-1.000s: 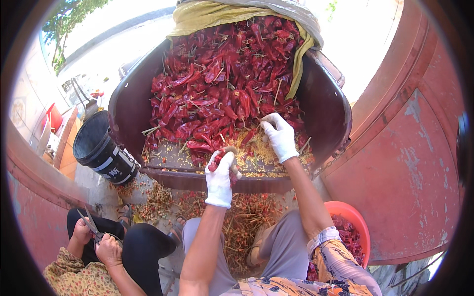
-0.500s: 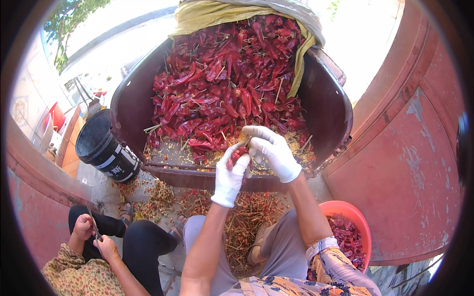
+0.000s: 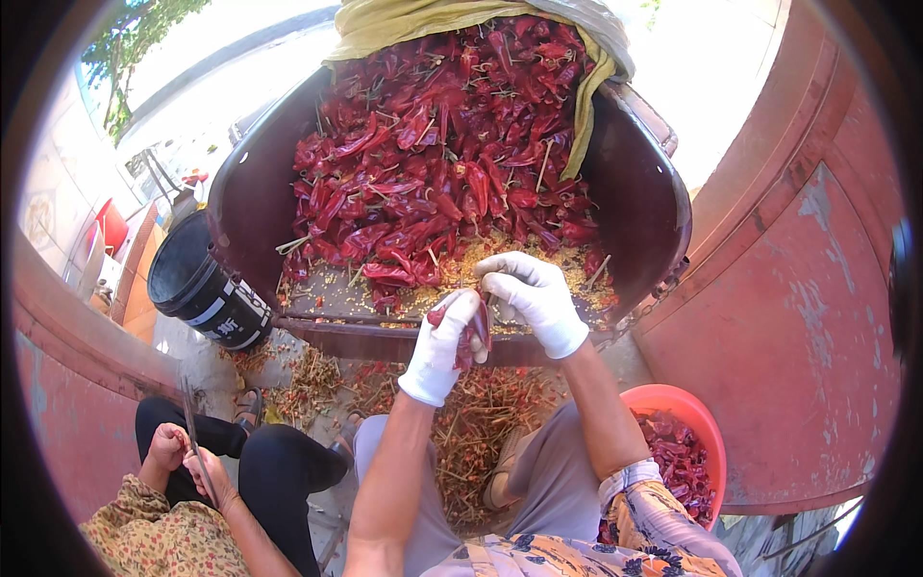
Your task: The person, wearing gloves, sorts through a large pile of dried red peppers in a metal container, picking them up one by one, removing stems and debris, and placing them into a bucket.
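Note:
Both of my hands wear white gloves and meet over the near edge of a dark metal cart bed. My left hand is closed around a dried red chili pepper, parts of which show between the fingers. The fingertips of my right hand pinch together at the chili's upper end, where its stem is mostly hidden. Beyond them, a large heap of dried red chilies with pale stems fills the bed. Yellow seeds lie scattered on the bed floor in front of the heap.
A black bucket stands left of the cart. At right, a red basin holds chilies. Cut stems litter the ground between my feet. A co-worker's hands hold a long thin tool at lower left. Red metal doors flank the cart.
My left hand has turned and dropped slightly, showing more of the chili. My right hand stays nearly in place. The co-worker's hands and tool have shifted.

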Demonstrator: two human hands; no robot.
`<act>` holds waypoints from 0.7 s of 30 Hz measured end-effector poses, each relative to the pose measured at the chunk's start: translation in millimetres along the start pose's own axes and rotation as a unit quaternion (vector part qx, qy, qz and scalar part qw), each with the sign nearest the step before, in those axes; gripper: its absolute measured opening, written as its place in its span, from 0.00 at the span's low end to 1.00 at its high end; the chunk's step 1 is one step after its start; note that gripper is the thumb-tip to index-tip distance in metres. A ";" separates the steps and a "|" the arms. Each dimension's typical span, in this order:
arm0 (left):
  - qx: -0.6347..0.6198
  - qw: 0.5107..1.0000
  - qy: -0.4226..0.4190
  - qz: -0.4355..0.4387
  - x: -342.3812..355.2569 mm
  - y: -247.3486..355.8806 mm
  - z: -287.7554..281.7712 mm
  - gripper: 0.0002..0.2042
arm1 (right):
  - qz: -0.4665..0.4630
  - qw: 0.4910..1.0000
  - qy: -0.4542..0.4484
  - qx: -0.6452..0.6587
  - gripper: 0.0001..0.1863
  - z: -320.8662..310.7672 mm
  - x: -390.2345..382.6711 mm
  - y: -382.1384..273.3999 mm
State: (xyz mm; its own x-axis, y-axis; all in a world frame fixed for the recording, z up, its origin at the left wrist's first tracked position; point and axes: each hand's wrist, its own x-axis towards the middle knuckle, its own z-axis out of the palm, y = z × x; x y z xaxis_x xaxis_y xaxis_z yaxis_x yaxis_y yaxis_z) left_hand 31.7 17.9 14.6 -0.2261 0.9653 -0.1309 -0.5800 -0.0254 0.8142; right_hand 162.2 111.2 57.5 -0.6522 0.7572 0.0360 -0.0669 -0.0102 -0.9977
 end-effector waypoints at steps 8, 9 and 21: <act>0.027 0.999 0.020 -0.002 1.8 -0.5 -4.6 0.07 | -0.030 0.998 0.049 0.001 0.09 5.5 -5.7 8.7; 0.028 0.999 0.023 0.003 2.2 -1.0 -5.2 0.08 | -0.033 0.998 0.055 -0.002 0.09 6.7 -5.7 9.3; -0.055 0.994 0.015 0.094 -3.9 -10.8 -0.9 0.06 | -0.011 0.964 0.112 0.239 0.10 -29.0 14.5 29.2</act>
State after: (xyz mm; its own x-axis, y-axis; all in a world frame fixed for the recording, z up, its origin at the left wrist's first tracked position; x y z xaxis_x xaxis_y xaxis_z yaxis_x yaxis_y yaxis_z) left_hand 38.1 14.1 5.8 -0.3597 0.9331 -0.0008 -0.6080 -0.2338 0.7587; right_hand 172.7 140.9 27.2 -0.4706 0.8823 -0.0090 -0.4547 -0.2513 -0.8545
